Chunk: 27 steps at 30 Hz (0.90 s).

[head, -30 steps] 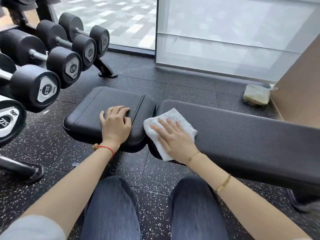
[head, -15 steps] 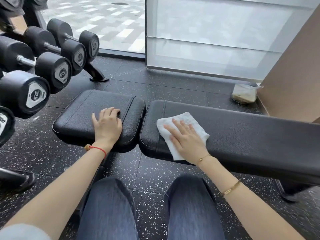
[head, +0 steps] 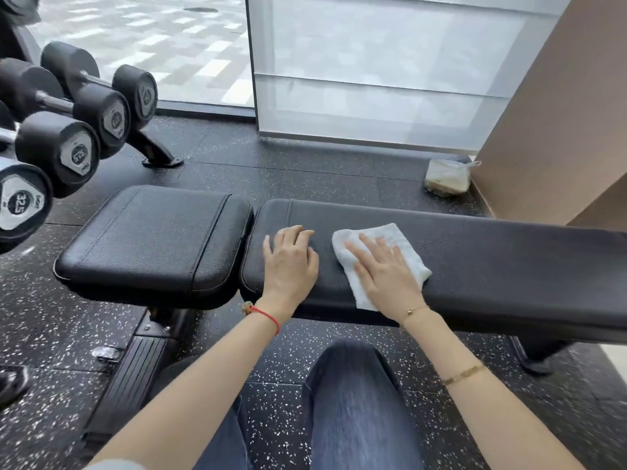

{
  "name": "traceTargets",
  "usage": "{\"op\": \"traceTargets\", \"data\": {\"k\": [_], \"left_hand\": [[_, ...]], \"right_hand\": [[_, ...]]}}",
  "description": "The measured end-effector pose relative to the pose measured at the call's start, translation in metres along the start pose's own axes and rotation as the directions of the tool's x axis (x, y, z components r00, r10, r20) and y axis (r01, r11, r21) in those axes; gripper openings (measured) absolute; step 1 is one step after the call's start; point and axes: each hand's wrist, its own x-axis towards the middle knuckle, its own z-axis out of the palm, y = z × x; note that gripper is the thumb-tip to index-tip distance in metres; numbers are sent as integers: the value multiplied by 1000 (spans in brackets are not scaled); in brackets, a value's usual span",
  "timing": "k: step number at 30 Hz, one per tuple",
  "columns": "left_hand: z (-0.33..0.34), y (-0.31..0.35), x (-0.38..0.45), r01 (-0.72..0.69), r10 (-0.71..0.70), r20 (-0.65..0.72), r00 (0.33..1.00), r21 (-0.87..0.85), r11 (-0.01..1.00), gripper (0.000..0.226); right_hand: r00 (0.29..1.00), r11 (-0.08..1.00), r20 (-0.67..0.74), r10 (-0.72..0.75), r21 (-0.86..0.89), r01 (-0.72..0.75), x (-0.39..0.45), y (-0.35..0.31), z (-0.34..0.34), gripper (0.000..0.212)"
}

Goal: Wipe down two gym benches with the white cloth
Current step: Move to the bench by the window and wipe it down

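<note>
Now, knees: (head: 356, 401) jeans, nearest the camera.
Left hand: (head: 290, 262) flat, fingers relaxed, resting on long pad (head: 492, 262).
Right hand: (head: 383, 269) fingers straight, pressing white cloth (head: 390, 237) onto that pad.
Seat pad: (head: 152, 242) leftward, untouched.
Dumbbells: (head: 78, 147) far left.

The floor (head: 305, 171) is black with little white dots. On it, near the brown wall (head: 549, 113), sits a small bag (head: 447, 179). Beside that wall, a big window (head: 373, 69) lets in bright light.
</note>
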Motion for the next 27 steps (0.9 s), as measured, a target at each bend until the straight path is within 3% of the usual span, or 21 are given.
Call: {"op": "traceTargets", "data": {"k": [6,8,11,15,17,19,23,25,27], "left_hand": [[16,18,-1,-4,-1,39,999,125,992,42],[16,18,0,2,-6,31,1000,136,991,42],[17,17,-1,0,-2,18,1000,133,991,41],[18,15,-1,2,-1,-15,1000,107,994,39],[19,14,-1,-5,6,-15,1000,111,994,39],[19,16,-1,-3,4,-11,1000,129,992,39],[18,28,0,-14,6,40,999,208,978,37],[20,42,0,-39,31,53,998,172,984,36],[24,61,0,-54,50,49,998,78,996,35]], "right_hand": [[912,913,-58,405,-29,-407,31,73,-36,46],[927,926,-40,374,-38,-375,44,58,-33,46],[988,988,-1,151,-39,-151,39,20,-15,45],[999,999,18,-43,3,43,-5,12,-8,45],[1000,1000,-12,-2,12,3,-24,35,-14,45],[989,990,-49,141,0,-141,-31,70,-25,45],[891,893,-85,447,-19,-450,-10,114,-48,46],[884,885,-78,461,-33,-465,1,109,-49,46],[927,927,-49,372,-36,-373,-1,94,-42,45]]}}
